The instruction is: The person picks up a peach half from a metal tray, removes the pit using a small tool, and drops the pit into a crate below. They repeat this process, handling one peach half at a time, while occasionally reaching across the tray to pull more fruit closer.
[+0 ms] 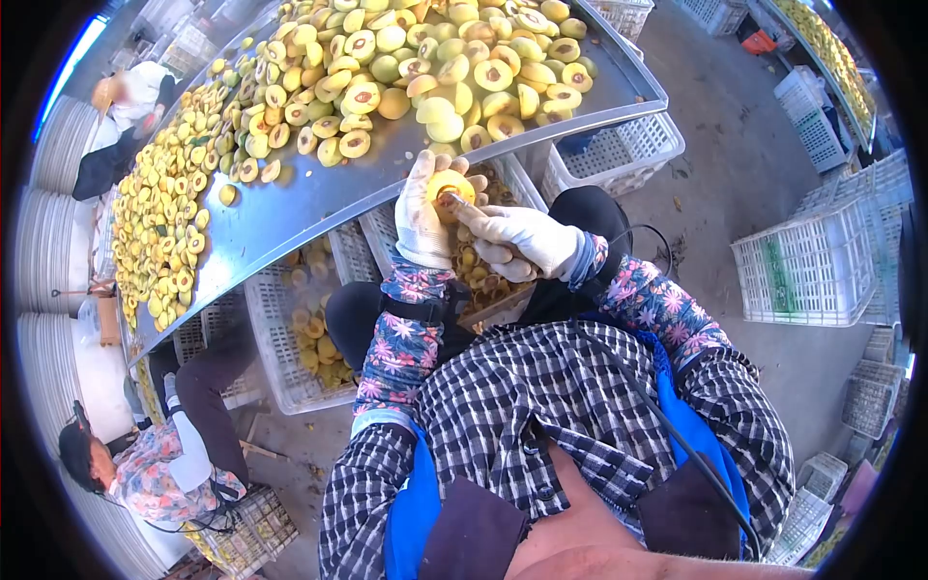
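Observation:
My left hand (pixel 425 215), in a whitish work glove, is closed round a halved yellow peach (pixel 450 184) with its cut face turned up. Over that cut face, my gloved right hand (pixel 524 239) grips a small hand tool (pixel 464 206) whose tip is at the reddish pit hollow in the middle. Most of the tool is hidden by the fingers. Both hands are just off the near edge of a metal table (pixel 290 208), above a crate (pixel 515 177) that holds fruit pieces.
Halved yellow peaches (pixel 362 97) lie heaped on the table. Another white crate (pixel 275 338) with fruit stands below it on the left. Two other people, one seated (pixel 164 469) and one farther back (pixel 135 97), are at the left. Stacked crates (pixel 802 280) stand on the right.

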Demonstrator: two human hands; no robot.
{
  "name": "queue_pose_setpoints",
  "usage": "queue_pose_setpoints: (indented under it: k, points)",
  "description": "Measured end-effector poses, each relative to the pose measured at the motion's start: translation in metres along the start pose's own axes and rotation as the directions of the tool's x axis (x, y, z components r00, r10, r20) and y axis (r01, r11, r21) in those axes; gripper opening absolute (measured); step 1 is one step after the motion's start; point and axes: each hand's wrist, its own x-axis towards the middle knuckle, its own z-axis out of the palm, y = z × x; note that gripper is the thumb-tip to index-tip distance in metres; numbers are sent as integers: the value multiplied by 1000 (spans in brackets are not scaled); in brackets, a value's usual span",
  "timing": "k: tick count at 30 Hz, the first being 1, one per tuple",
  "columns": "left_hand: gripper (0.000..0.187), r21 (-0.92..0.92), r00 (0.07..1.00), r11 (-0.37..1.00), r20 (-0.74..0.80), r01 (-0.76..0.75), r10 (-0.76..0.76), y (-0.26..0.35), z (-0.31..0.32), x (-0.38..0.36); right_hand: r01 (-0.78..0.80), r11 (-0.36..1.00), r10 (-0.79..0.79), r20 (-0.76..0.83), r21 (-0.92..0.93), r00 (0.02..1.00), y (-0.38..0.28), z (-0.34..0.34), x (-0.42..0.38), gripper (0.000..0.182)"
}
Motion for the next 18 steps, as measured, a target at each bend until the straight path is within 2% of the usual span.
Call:
queue_pose_setpoints:
  k: [2, 4, 5, 6, 8, 9, 10, 11, 12, 13, 14, 15, 16, 18]
  points:
    - [32, -51, 1000, 999, -23, -4, 3, -1, 0, -1, 40, 999, -40, 3, 2, 999, 6, 5, -2, 28]
    - [25, 268, 979, 949, -73, -164, 189, 2, 1, -2, 93, 992, -97, -46, -84, 994, 9, 11, -2, 27]
    - [17, 549, 919, 756, 56, -356, 391, 1, -7, -2, 92, 995, -92, 6, -41, 996, 11, 12, -4, 27]
    - [12, 833, 750, 261, 247, -487, 613, 4, -12, -5, 95, 994, -94, 15, -46, 995, 12, 13, -7, 27]
    - [12, 760, 728, 421, 98, -495, 679, 23, -36, -2, 101, 994, -94, 123, -49, 988, 11, 10, -17, 31]
    - [12, 680, 723, 552, -46, -484, 690, 41, -48, -3, 104, 993, -96, 128, -52, 987, 8, 5, -21, 31]
    - [12, 577, 716, 663, -182, -477, 674, 63, -63, -3, 86, 985, -71, 106, -147, 992, 5, -1, -25, 32]
    - [16, 690, 746, 649, -238, -320, 622, 90, -95, -2, 69, 970, -52, 79, -235, 996, 4, -4, -26, 34]
    - [20, 778, 762, 611, -305, -147, 572, 109, -120, -1, 77, 971, -60, 80, -227, 995, 9, -9, -24, 34]
    - [20, 783, 764, 605, -303, -141, 569, 118, -115, -6, 179, 650, -243, 21, -738, 970, 18, -14, -19, 36]
    - [28, 977, 758, 194, -190, 85, 624, 129, -110, -11, 126, 90, -418, 78, -988, 905, 23, -19, -16, 38]
    - [37, 920, 777, -263, -66, 290, 627, 135, -103, -13, -13, 162, -286, -60, -987, 956, 15, -9, -20, 46]
    - [37, 921, 773, -264, -59, 287, 632, 133, -101, -4, -8, 157, -293, -54, -987, 955, 16, -10, -17, 46]
    - [56, 992, 848, 7, 102, -123, 520, 119, -86, 31, 62, 80, -395, 26, -995, 918, 24, -11, -14, 55]
